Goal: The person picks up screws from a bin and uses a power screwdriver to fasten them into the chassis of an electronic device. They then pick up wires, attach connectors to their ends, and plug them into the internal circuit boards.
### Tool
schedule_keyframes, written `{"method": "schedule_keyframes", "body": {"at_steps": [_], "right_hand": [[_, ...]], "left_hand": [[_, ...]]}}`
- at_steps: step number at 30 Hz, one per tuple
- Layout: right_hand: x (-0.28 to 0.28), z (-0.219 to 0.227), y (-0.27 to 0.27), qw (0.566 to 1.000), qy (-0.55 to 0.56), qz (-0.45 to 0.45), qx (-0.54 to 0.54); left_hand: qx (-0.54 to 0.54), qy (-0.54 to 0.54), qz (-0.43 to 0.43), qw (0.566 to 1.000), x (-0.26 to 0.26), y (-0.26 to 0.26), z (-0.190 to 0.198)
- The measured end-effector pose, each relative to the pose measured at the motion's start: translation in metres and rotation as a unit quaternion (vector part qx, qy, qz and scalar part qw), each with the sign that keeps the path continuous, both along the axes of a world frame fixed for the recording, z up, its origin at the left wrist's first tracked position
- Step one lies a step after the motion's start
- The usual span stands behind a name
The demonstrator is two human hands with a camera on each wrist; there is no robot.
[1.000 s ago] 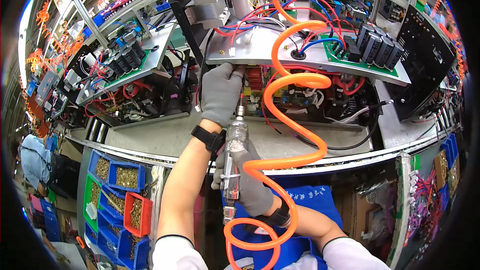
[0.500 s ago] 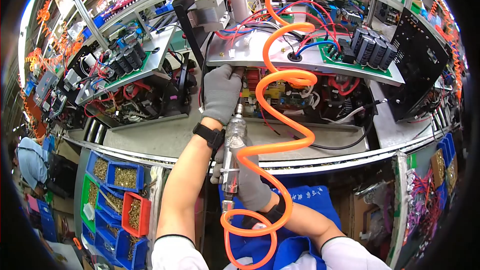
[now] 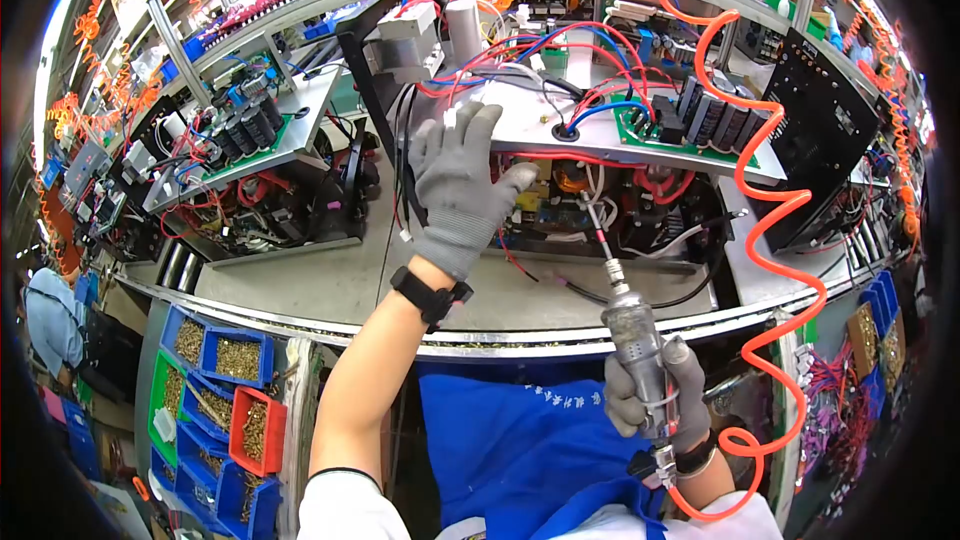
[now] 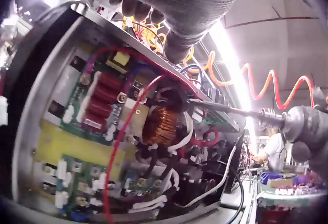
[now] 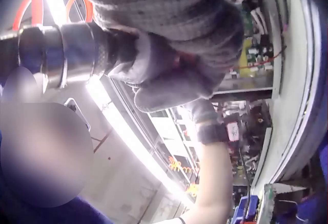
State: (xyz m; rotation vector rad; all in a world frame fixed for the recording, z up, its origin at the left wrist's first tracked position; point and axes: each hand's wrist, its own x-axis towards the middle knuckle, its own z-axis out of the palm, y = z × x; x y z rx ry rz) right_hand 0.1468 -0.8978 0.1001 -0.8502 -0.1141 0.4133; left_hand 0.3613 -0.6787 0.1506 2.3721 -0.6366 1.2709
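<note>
In the head view my gloved left hand lies over the left part of a metal plate, fingers spread and thumb out to the right. My gloved right hand grips an air screwdriver fed by a coiled orange hose. Its long bit points up and left into the open unit beneath the plate. In the left wrist view the bit reaches close to a copper-wound coil, right of a red component block. The right glove fills much of the right wrist view.
Blue bins and a red bin of brass-coloured screws stand at the left. A similar unit sits left on the bench. A black panel rises at the right, and loose cables hang out in front.
My right hand has carried the screwdriver rightward, away from my left hand. My left hand has left the plate's front edge and spread over its top. The hose has swung right.
</note>
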Motion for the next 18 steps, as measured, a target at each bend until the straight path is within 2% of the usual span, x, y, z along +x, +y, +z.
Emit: {"method": "schedule_keyframes", "body": {"at_steps": [4,6,12,16,18], "right_hand": [[0.002,0.002,-0.009,0.995,0.036,-0.063,0.068],[0.008,-0.005,-0.014,0.997,0.012,-0.046,0.062],[0.018,-0.005,-0.024,0.997,-0.01,-0.017,0.078],[0.022,-0.009,-0.027,0.996,-0.014,-0.02,0.081],[0.028,-0.009,-0.028,0.997,-0.021,-0.025,0.075]], "left_hand": [[-0.024,0.023,-0.001,0.999,0.018,-0.012,-0.008],[-0.051,0.041,0.012,0.998,0.015,-0.019,-0.005],[-0.071,0.063,-0.098,0.991,0.021,-0.016,0.003],[-0.042,0.076,-0.039,0.995,0.015,-0.024,0.009],[0.007,0.015,-0.042,0.999,0.022,-0.02,0.002]]}}
